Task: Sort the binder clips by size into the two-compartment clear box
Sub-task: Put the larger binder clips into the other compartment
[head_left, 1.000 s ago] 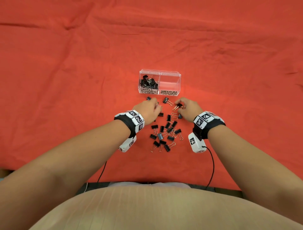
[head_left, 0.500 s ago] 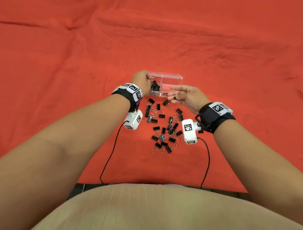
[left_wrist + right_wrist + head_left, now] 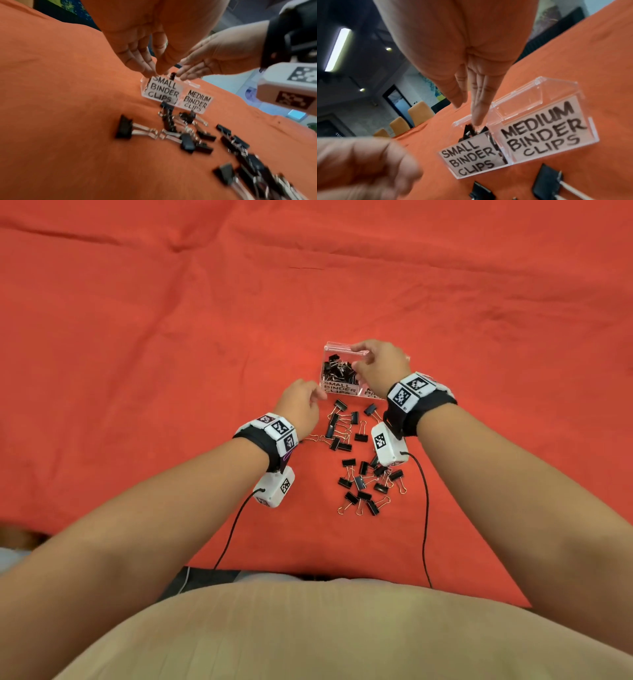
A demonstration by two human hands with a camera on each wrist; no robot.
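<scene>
The clear two-compartment box (image 3: 337,349) stands on the red cloth. Its left half, labelled SMALL BINDER CLIPS (image 3: 469,158), holds several black clips (image 3: 339,369). The MEDIUM half (image 3: 539,94) looks empty. My right hand (image 3: 356,354) hovers over the small half, fingers (image 3: 476,115) straight and pointing down onto the heap, thumb apart, gripping nothing. A small clip (image 3: 172,75) lies right under those fingertips. My left hand (image 3: 317,398) hangs relaxed and empty at the box's front left corner. Several loose black clips (image 3: 363,474) lie scattered in front of the box.
The red cloth (image 3: 171,371) is wrinkled and covers the whole table. Wrist camera cables (image 3: 424,508) trail back to the table's near edge. The loose clips lie between my two forearms, with the nearest ones (image 3: 546,181) just before the box labels.
My left hand has drawn back from above the small compartment to the box's front left. My right hand, held in front of the box before, has moved over the small compartment.
</scene>
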